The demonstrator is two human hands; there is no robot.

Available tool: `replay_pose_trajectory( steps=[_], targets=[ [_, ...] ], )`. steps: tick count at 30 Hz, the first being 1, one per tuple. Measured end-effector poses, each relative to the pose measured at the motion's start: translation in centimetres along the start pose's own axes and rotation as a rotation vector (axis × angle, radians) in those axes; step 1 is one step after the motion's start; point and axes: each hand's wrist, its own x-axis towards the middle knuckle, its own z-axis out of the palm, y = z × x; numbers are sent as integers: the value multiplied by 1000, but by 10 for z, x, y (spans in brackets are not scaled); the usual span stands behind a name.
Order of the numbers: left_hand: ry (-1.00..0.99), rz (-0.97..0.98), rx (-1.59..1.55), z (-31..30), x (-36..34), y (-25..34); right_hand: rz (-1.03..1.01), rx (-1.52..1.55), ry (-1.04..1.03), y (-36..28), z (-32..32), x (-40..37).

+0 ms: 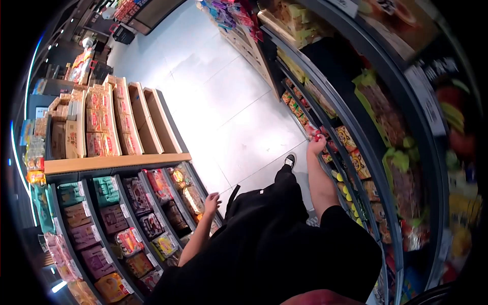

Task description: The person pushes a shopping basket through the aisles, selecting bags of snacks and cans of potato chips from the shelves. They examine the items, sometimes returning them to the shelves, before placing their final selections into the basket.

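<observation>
My right hand (316,147) is closed at the front of the right-hand shelf rack, its fingers around a small red packet (317,138). Most of that packet is covered, so its contents cannot be made out. Near the hand are shelves of red and yellow snack packets (345,138). My left hand (212,204) hangs in the air on the other side, fingers loosely bent and apart, holding nothing. Closest to it is the left rack with gold-coloured packs (192,199).
Shelves of packaged snacks (96,235) line my left, below a wooden-edged stand (117,161) with stacked packs. A pale tiled floor (208,101) runs ahead between the racks. Colourful hanging bags (234,18) are at the far rack end. A black basket (122,34) stands far back.
</observation>
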Motion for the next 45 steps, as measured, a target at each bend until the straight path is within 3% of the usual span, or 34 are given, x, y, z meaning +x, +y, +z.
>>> replay_pose_trajectory(
  steps=[4,5,6,8,9,10,11,12,14,16,18,20,23,25,27,29,30,31,32,33,34,35,36,38,39,40,41,42,43,44,45],
  targets=[
    [169,-209,-133,-24,-49,-29,48,-31,53,-20,18,19],
    [218,-289,-126,-26,-67,-41,-31,-226,36,-13,20,21],
    [76,-302,-210,-45,-59,-86,-110,-414,23,-5,23,23],
    [-123,-416,-328,-55,-48,-144,-42,-338,14,14,35,36],
    [-303,-707,-1110,-56,-53,-144,-257,-386,141,48,48,39],
    [-231,-531,-703,-48,-60,-144,-16,-69,29,20,39,37],
    [-72,-280,-44,-27,-67,-139,-125,-143,57,16,36,37],
    [-68,-358,-121,-10,-81,-120,5,-252,-123,34,48,43],
    [-302,-227,-161,-11,-53,-143,-331,-995,-112,38,64,53],
    [-139,-275,-114,27,-90,-109,-380,-1014,-98,60,65,63],
    [-150,-242,-150,48,-104,-87,-238,-1012,-365,48,64,73],
    [-71,-247,-188,66,-117,-85,-259,-997,-385,76,81,91],
    [-77,-349,-119,71,-139,-133,-258,-995,-433,100,88,117],
    [-145,-304,13,57,-158,-178,-240,-1011,-441,96,87,123],
    [-85,-531,18,50,-175,-183,-216,-1003,-430,93,87,128],
    [-115,-549,67,35,-176,-195,-199,-988,-406,92,85,126],
    [-154,-456,114,34,-169,-205,-204,-989,-388,87,85,120],
    [-187,-361,160,34,-163,-215,-253,-996,-375,80,82,107],
    [-102,-423,59,40,-157,-201,-412,-1072,-378,73,73,92],
    [-18,-485,-40,39,-148,-188,-505,-1048,-255,72,64,76],
    [63,-536,-141,36,-132,-166,-313,-449,-221,62,52,65],
    [139,-589,-254,38,-119,-139,-205,-448,-276,95,56,52],
    [112,-492,-326,45,-109,-108,-175,-439,-284,-3,13,16],
    [176,-332,-484,62,-95,-78,-369,-447,-482,61,17,-21],
    [242,-286,-573,72,-91,-79,-208,-562,-684,90,23,-41],
    [330,-249,-615,87,-94,-88,-88,-561,-1033,118,31,-50],
    [425,-265,-670,104,-100,-108,-111,-701,-1293,86,16,-66],
    [513,-342,-680,124,-114,-125,-801,-875,-1894,146,53,-63],
    [620,-368,-512,146,-130,-156,-829,-735,-2114,117,56,-62],
    [811,-424,-346,176,-153,-187,-774,-940,-2051,84,69,-70],
    [921,-541,-53,203,-186,-214,-411,-1006,-2007,41,76,-78]
  ],
)
